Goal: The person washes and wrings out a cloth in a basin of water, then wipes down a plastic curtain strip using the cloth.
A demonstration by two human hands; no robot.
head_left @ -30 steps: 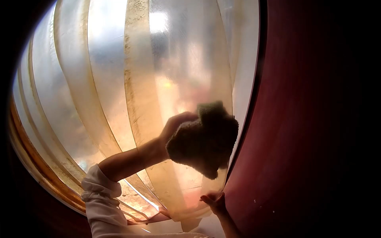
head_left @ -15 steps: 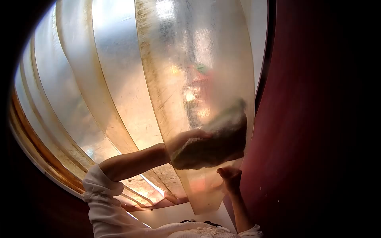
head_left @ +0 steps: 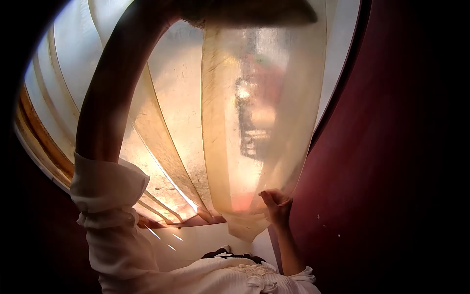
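Note:
A long translucent plastic curtain strip (head_left: 274, 147), yellowed along its border, hangs in front of me. Low on its right edge, my right hand (head_left: 279, 203) is closed, pinching the plastic between thumb and fingers. My left arm reaches up along the left side to the top of the view. There my left hand (head_left: 171, 11), dark and partly cut off, is on a dark fuzzy cloth (head_left: 259, 12) lying across the upper part of the strip. Its fingers are hard to make out in the shadow.
More plastic strips (head_left: 166, 132) hang to the left, with bright light behind them. A dark red wall (head_left: 372, 147) stands close on the right, beyond a dark frame edge (head_left: 338, 83). Pale floor (head_left: 191, 245) shows below.
My left hand has moved up with the cloth, from low on the strip to the top of the view. My right hand stays on the edge, slightly higher and further left.

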